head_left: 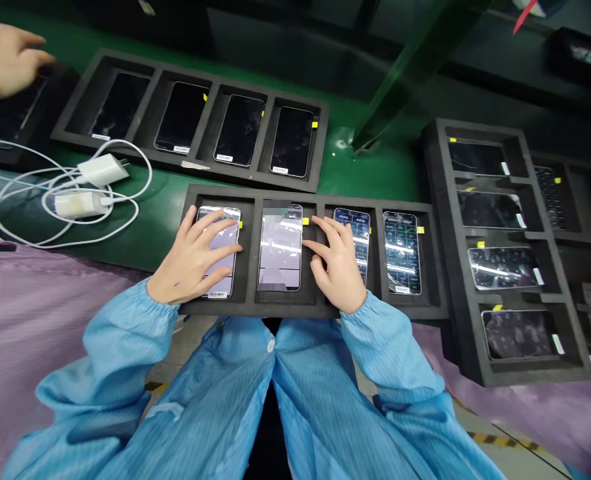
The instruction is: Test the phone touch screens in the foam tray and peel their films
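Note:
My left hand [195, 257] lies over the leftmost smartphone [221, 283] of the near black foam tray [225, 309], its fingers spread across the lit screen. The second smartphone [280, 250] shows a pale screen, partly blurred, with a yellow tab at its right edge. My right hand [336, 263] is open between the second and third phones. Its fingertips reach the second phone's right edge, and the hand covers part of the third smartphone [360, 230]. The rightmost smartphone [402, 253] in this tray displays a dark grid with green marks.
Behind stands another foam tray [195, 167] of dark-screened phones. A third tray [438, 193] lies crosswise at right, with more trays beyond. White chargers [103, 171] with coiled cables lie at left. Another person's hand [5, 60] is at upper left. A green post [405, 67] rises behind.

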The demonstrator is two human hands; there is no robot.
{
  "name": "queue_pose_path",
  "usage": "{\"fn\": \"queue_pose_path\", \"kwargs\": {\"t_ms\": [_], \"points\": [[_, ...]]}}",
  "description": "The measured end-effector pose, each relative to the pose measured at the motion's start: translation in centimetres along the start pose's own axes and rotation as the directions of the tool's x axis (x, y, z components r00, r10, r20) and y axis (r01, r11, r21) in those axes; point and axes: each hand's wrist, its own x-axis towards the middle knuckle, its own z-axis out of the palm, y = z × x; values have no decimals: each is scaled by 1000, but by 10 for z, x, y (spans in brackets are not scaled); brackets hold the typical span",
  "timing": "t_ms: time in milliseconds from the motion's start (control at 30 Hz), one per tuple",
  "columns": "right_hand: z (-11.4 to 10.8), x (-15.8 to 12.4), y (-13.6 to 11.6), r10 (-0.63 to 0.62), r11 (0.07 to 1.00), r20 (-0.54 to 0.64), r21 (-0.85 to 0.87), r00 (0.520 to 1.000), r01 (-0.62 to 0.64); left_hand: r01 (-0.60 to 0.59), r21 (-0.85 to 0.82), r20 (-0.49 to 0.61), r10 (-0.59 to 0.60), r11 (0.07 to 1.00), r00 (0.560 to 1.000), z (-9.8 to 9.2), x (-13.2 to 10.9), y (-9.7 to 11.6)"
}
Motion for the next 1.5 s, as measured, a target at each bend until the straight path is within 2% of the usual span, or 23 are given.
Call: {"fn": "queue_pose_path", "kwargs": {"t_ms": [233,400,500,567,633,733,867,933,1033,1267,1333,1433,1500], "points": [[0,4,-3,-16,1000,6,21,1000,16,128,32,-10,-127,991,992,-1,5,7],[0,9,-3,10,998,-9,62,1000,-9,127,76,-20,-126,989,992,2,7,8],[1,8,-1,17,999,-20,44,1000,-16,114,22,-8,-114,993,993,1,9,6],[2,5,1,8,1000,-31,18,999,-7,111,-45,-43,-113,993,993,-1,9,5],[3,2,1,-14,1000,-53,-11,998,14,148,-113,-149,-164,982,975,-4,6,7],[5,-3,-2,-54,998,-101,-48,993,50,242,-164,-297,-282,956,912,-7,-6,14],[8,-6,-10,-120,990,-113,-93,986,110,335,-143,-353,-364,931,862,-3,-26,24],[9,-5,-13,-162,980,-82,-127,983,151,358,-113,-357,-375,927,856,2,-34,27],[11,-3,-17,-193,967,-33,-177,981,184,360,-55,-328,-357,931,875,7,-41,27],[15,-2,-17,-219,948,30,-228,975,220,372,20,-271,-353,928,895,9,-42,25],[14,-2,-17,-215,950,22,-225,976,214,383,26,-289,-360,923,887,8,-43,26],[6,1,-16,-194,960,-19,-212,981,185,407,-7,-358,-382,914,852,5,-41,28],[-1,6,-15,-171,965,-49,-210,984,158,421,-36,-350,-406,906,844,0,-36,28]]}}
